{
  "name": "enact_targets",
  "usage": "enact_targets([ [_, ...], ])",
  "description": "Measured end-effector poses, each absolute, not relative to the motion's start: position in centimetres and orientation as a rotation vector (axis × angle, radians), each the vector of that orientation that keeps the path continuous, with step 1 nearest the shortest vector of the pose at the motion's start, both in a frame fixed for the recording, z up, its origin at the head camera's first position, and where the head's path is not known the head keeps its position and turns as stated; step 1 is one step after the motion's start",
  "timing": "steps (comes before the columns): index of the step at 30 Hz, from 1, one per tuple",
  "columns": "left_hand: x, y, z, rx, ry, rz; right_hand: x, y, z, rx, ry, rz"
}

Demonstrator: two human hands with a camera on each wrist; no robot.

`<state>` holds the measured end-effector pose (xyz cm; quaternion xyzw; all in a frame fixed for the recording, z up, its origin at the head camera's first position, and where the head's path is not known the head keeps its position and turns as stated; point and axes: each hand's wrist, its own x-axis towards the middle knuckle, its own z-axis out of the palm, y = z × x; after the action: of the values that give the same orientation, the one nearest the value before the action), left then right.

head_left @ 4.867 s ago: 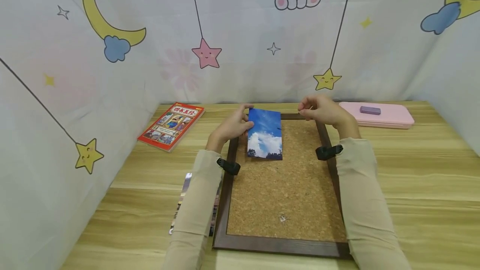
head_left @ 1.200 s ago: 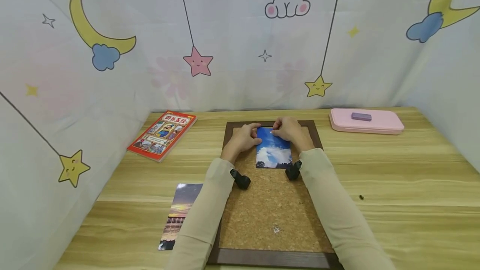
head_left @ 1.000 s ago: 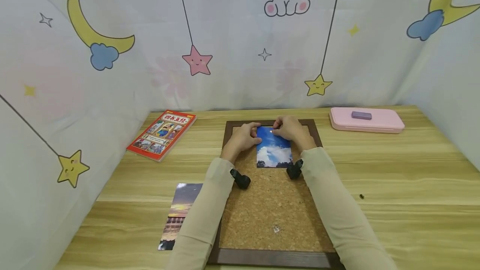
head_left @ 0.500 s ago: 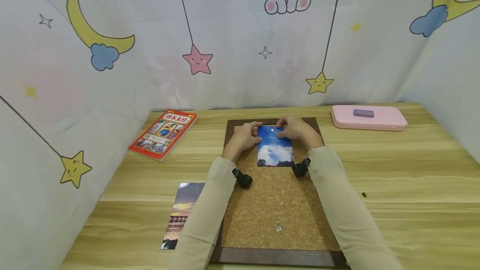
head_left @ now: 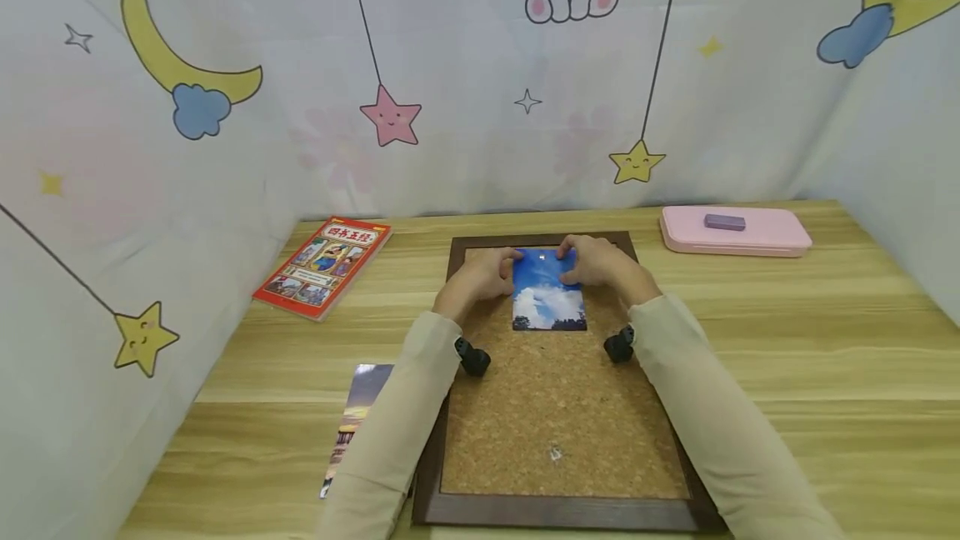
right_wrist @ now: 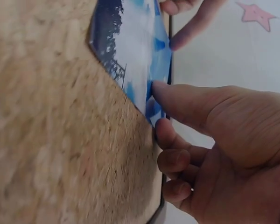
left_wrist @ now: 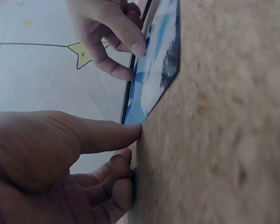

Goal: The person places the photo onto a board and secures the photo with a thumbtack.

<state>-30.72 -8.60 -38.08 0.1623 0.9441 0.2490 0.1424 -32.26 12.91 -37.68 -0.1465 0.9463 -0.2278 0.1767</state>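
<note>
Both hands are working at the top of the sky photo [head_left: 548,294]: the left hand [head_left: 483,273] is steadying its left edge with thumb and fingers, the right hand [head_left: 596,261] is pressing fingertips on its upper right, keeping it flat on the cork board [head_left: 562,415] lying on the desk [head_left: 825,340]

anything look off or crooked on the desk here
Mostly tidy. The sky photo lies straight on the cork board, held at its top edge by both hands. One oddity: a sunset photo lies partly tucked under the board's left frame, and a small whitish fleck marks the cork.
</note>
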Motion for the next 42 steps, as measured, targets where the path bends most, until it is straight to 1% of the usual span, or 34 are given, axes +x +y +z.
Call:
enact_targets([
  [7,-28.8,-9.5,-37.6,0.504,2.69,0.645,-30.5,14.2,-37.5,-0.486,2.699,-0.629],
  [14,-26.3,-10.5,-37.2,0.544,2.725,0.474,-28.4,16.1,-37.5,-0.599,2.737,-0.623],
  [23,-23.6,-12.3,-36.6,0.54,2.764,0.271,-25.6,18.7,-36.8,-0.625,2.732,-0.575],
  [33,-21.0,-15.7,-36.1,0.494,2.792,0.324,-23.5,22.0,-36.1,-0.655,2.762,-0.528],
  [42,-18.9,-20.4,-35.9,0.433,2.806,0.459,-21.9,24.8,-35.5,-0.735,2.71,-0.574],
])
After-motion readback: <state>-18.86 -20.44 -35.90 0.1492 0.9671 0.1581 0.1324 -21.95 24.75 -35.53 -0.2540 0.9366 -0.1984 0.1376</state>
